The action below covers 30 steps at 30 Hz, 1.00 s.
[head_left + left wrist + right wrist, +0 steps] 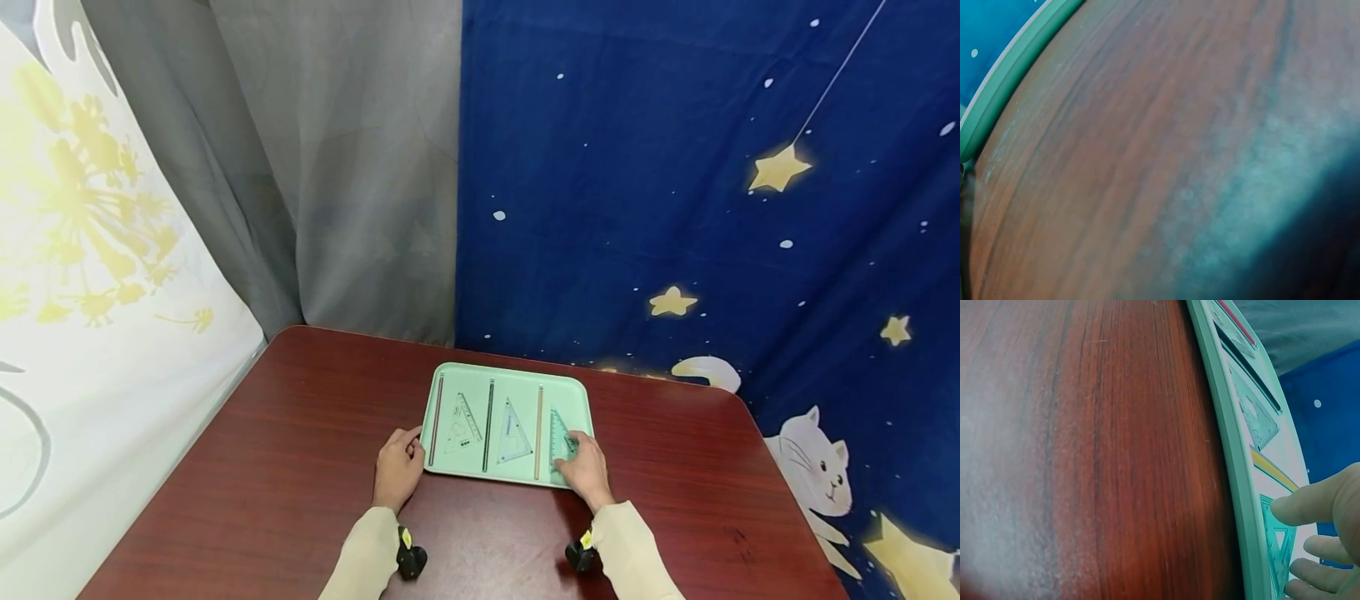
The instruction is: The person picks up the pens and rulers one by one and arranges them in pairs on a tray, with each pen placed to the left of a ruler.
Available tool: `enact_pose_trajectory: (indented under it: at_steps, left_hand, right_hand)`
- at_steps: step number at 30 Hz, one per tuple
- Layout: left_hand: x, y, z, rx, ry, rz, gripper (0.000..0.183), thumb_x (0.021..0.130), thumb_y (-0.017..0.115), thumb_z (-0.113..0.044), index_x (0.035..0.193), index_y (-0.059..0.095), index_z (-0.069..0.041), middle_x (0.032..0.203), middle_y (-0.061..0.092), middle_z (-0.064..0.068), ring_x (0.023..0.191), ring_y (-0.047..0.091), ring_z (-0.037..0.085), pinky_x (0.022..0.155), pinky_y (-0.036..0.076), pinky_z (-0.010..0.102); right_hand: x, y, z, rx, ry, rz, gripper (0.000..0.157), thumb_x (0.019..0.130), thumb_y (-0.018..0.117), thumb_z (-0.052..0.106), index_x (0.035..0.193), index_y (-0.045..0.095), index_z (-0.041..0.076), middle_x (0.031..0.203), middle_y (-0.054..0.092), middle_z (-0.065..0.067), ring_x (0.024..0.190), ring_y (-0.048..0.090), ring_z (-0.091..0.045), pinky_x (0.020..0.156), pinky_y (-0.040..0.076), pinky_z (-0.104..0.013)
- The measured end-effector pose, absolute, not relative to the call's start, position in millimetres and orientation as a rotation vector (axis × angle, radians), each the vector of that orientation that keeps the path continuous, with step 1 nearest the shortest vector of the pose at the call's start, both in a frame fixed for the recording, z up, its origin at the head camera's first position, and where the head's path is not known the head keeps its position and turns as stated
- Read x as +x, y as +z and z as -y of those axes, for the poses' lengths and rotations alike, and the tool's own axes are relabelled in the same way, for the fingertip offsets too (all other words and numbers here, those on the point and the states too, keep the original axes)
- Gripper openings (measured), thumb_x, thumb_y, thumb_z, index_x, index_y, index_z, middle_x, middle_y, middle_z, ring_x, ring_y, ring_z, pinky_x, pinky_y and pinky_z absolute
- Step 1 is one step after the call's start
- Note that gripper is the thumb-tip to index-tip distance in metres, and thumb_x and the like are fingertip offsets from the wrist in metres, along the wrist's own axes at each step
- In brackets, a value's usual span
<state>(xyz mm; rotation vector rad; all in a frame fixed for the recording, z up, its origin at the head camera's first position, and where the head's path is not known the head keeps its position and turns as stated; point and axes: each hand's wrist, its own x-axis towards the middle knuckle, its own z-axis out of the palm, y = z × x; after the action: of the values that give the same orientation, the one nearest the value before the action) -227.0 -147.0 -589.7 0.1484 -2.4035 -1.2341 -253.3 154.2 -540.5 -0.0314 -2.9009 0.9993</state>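
Observation:
A pale green tray lies on the table with several flat things in it. My left hand is at the tray's lower left corner, fingertips touching its outer edge; the left wrist view catches only the tray's rim. Over the right end, my right hand touches a green set square, thumb on one side and fingers on the other, as the right wrist view shows. Left of it lie an orange pencil, a clear set square, a dark pencil, another clear set square and a red pencil.
The tray rests on a dark red wooden table with rounded far corners. Grey and starry blue curtains hang behind it, and a white patterned curtain hangs at the left.

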Motion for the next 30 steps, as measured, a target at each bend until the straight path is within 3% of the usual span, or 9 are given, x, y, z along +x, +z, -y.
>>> enact_pose_trajectory:
  at_steps: [30]
  left_hand:
    - [-227.2, -590.3, 149.0, 0.145, -1.25, 2.45, 0.03, 0.091, 0.051, -0.009, 0.115, 0.068, -0.004, 0.087, 0.061, 0.005, 0.058, 0.044, 0.009, 0.059, 0.038, 0.024]
  right_hand:
    - [-249.3, -538.7, -164.3, -0.036, 1.04, 2.863, 0.047, 0.077, 0.064, 0.005, 0.123, 0.057, -0.006, 0.12, 0.057, -0.027, 0.112, 0.054, -0.043, 0.095, 0.043, -0.05]
